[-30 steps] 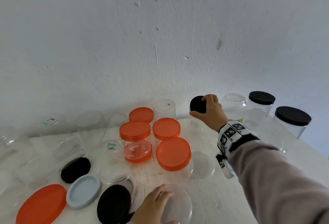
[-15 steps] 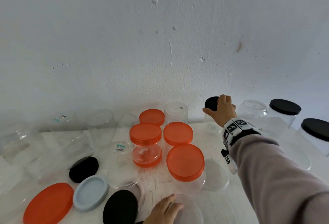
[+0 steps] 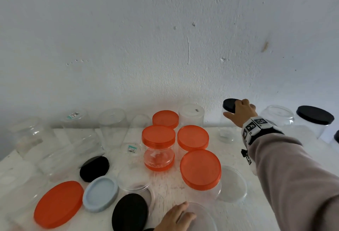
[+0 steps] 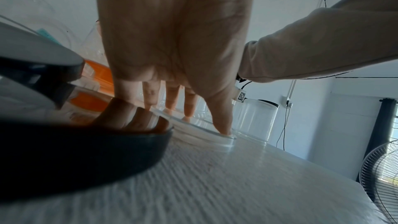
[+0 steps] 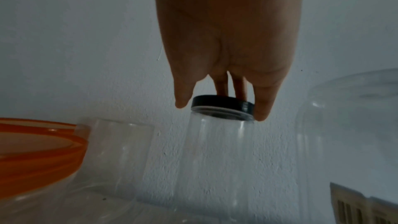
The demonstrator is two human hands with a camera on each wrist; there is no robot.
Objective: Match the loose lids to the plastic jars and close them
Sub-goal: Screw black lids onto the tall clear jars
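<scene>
My right hand [image 3: 241, 111] has set the capped jar [image 5: 217, 151] by the wall, right of the orange lids [image 3: 192, 137]; fingers loosening off its black lid [image 5: 221, 104]. Left hand [image 3: 176, 216] flat on clear lid [image 3: 200, 218]: next match.

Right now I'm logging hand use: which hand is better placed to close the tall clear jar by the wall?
Right. The right hand already grips the small black lid atop that jar.
</scene>
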